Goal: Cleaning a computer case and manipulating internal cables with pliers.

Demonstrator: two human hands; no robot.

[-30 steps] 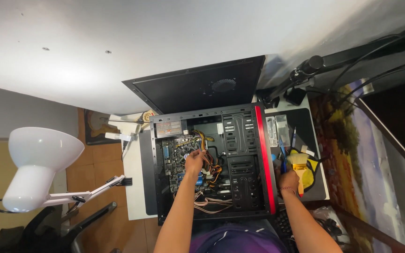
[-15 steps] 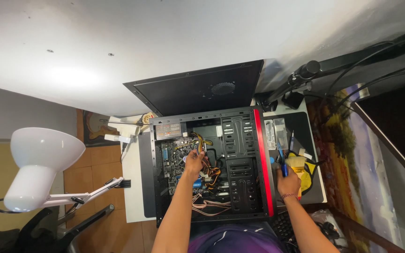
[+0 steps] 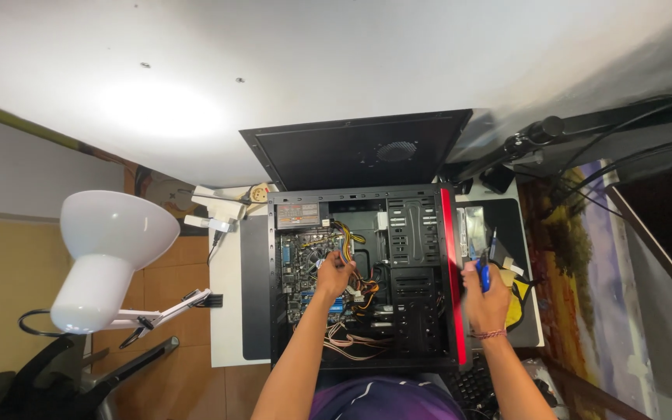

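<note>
The right hand (image 3: 485, 299) had lifted its blue-handled screwdriver (image 3: 485, 272) off the bench (image 3: 225, 311); the left hand (image 3: 334, 274), fingers curled, stayed among the open computer case's (image 3: 449, 272) cables (image 3: 363, 292).

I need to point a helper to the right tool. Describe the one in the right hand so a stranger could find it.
Start at the open black computer case lying on the white desk. Just past its red edge strip, the right hand grips a screwdriver. Its blue handle and thin dark shaft stand out from the yellow cloth beside it.
</note>
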